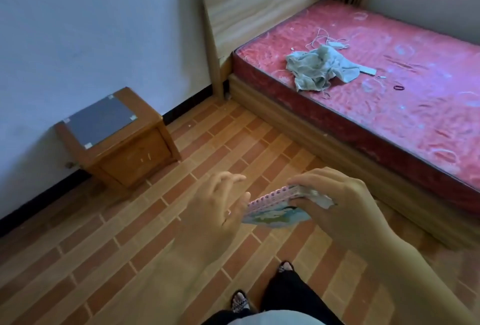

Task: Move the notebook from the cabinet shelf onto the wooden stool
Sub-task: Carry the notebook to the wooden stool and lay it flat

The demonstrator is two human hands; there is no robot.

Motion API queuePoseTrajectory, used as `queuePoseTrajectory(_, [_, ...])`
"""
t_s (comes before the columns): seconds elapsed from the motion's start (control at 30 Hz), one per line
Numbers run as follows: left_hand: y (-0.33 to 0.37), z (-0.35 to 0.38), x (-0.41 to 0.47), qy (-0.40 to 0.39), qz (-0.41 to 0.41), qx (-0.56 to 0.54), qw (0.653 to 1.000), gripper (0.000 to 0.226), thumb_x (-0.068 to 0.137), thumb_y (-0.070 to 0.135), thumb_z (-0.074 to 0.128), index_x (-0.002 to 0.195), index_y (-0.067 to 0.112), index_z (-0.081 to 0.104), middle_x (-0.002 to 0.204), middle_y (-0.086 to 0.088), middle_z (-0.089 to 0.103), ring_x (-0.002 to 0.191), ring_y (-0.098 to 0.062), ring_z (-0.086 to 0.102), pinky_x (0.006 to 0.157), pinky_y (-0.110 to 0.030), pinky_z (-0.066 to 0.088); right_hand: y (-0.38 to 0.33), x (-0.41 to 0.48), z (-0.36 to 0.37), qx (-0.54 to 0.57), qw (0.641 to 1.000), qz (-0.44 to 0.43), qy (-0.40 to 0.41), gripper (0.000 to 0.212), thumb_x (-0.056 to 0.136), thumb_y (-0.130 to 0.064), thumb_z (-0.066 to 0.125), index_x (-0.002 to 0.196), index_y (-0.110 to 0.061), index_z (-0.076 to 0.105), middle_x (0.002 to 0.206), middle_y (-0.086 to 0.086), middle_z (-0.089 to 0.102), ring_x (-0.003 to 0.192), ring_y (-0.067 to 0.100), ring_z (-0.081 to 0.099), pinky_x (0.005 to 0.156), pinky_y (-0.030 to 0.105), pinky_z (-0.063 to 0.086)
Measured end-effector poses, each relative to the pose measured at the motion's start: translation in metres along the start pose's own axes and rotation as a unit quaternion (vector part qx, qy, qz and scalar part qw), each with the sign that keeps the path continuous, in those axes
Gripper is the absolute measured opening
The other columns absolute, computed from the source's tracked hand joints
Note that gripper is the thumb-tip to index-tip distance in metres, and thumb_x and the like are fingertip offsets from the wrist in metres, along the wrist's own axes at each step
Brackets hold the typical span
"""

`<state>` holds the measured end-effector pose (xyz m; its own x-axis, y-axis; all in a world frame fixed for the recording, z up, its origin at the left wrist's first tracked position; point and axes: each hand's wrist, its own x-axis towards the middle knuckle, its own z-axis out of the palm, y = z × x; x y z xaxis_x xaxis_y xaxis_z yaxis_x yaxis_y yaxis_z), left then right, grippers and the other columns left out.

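Standing at about 9 o'clock against the wall, the wooden stool shows a dark panel on top; its base is partly blurred. Near 6 o'clock the left hand hovers with its grip spread, fingertips at the notebook's edge, contact hard to judge. The spiral notebook is held in the air above the tiled floor, well apart from the stool, its far side hidden under the right hand, whose grip pinches it. At 2 o'clock a bed, cut off at the right, carries a crumpled cloth.
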<state>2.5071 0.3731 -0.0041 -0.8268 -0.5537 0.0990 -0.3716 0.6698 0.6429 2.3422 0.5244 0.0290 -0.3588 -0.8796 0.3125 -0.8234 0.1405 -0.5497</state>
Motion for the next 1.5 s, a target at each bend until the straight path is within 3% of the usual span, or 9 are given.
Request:
queuePoseTrajectory(0.13, [-0.017,0.002,0.040,-0.012,-0.020,-0.015,1.000,0.054,0.086,0.058,0.023,0.122,0.030,0.050,0.123,0.016,0.048,0.113,0.003,0.041,0.090,-0.016,0.035,0.022,0.047,0.009,0.026,0.999,-0.004,-0.026,0.028,0.072,-0.013,0.075,0.098,-0.020,0.069,0.092,-0.015,0.063,0.086,0.003,0.057,0.074,0.014,0.046])
queuePoseTrajectory(0.37, [-0.040,0.001,0.147,-0.014,-0.042,-0.005,0.999,0.061,0.082,0.065,0.017,0.124,0.032,0.047,0.126,0.017,0.046,0.112,0.008,0.038,0.087,-0.015,0.036,0.082,0.156,0.012,0.024,0.998,-0.038,-0.046,0.031,0.073,-0.014,0.075,0.101,-0.022,0.068,0.094,-0.008,0.068,0.086,0.005,0.059,0.072,0.016,0.050])
queuePoseTrajectory(0.53, [-0.068,-0.005,0.222,-0.011,-0.075,-0.002,0.997,0.061,0.083,0.064,0.018,0.126,0.033,0.047,0.128,0.016,0.045,0.115,0.003,0.041,0.092,-0.022,0.039,0.113,0.236,0.028,0.034,0.994,-0.082,-0.069,0.023,0.078,-0.028,0.068,0.101,-0.023,0.067,0.093,-0.010,0.068,0.087,0.001,0.056,0.074,0.010,0.044])
queuePoseTrajectory(0.67, [-0.105,-0.024,0.247,0.008,-0.145,-0.003,0.989,0.059,0.084,0.064,0.018,0.128,0.034,0.043,0.133,0.016,0.042,0.118,0.002,0.039,0.094,-0.024,0.037,0.120,0.303,0.059,0.030,0.986,-0.111,-0.118,0.030,0.072,-0.019,0.075,0.100,-0.024,0.068,0.093,-0.010,0.068,0.088,0.000,0.055,0.076,0.012,0.045])
queuePoseTrajectory(0.77, [-0.147,-0.049,0.251,0.030,-0.198,-0.001,0.980,0.066,0.080,0.069,0.012,0.130,0.036,0.040,0.135,0.018,0.039,0.120,0.004,0.035,0.092,-0.021,0.034,0.113,0.354,0.095,0.051,0.979,-0.120,-0.155,0.034,0.071,-0.014,0.077,0.100,-0.027,0.067,0.093,-0.014,0.067,0.088,0.002,0.058,0.075,0.018,0.049])
queuePoseTrajectory(1.07, [-0.292,-0.156,0.271,0.111,-0.288,0.005,0.951,0.044,0.092,0.051,0.032,0.129,0.032,0.043,0.132,0.019,0.044,0.119,0.000,0.043,0.093,-0.019,0.037,0.029,0.507,0.237,0.087,0.944,-0.213,-0.236,0.037,0.065,-0.010,0.081,0.095,-0.025,0.068,0.091,-0.017,0.065,0.084,0.001,0.059,0.069,0.018,0.052])
queuePoseTrajectory(1.2, [-0.351,-0.213,0.283,0.143,-0.307,0.014,0.941,0.047,0.089,0.053,0.030,0.128,0.030,0.045,0.131,0.016,0.046,0.118,-0.001,0.044,0.096,-0.022,0.037,-0.012,0.570,0.283,0.093,0.937,-0.250,-0.226,0.036,0.063,-0.011,0.082,0.094,-0.023,0.069,0.090,-0.013,0.068,0.082,-0.001,0.057,0.069,0.009,0.046])
queuePoseTrajectory(1.33, [-0.394,-0.246,0.305,0.136,-0.324,0.024,0.936,0.044,0.092,0.049,0.032,0.130,0.030,0.042,0.133,0.015,0.044,0.121,-0.001,0.041,0.094,-0.019,0.033,-0.035,0.625,0.314,0.115,0.935,-0.248,-0.226,0.030,0.067,-0.012,0.079,0.094,-0.022,0.069,0.091,-0.009,0.070,0.083,0.007,0.063,0.069,0.021,0.053])
queuePoseTrajectory(1.5, [-0.438,-0.267,0.346,0.128,-0.334,0.014,0.934,0.043,0.092,0.049,0.032,0.129,0.031,0.043,0.131,0.015,0.047,0.119,-0.003,0.044,0.092,-0.023,0.040,-0.032,0.685,0.355,0.108,0.936,-0.247,-0.226,0.029,0.068,-0.011,0.079,0.094,-0.021,0.069,0.091,-0.006,0.071,0.081,0.011,0.063,0.068,0.020,0.052])
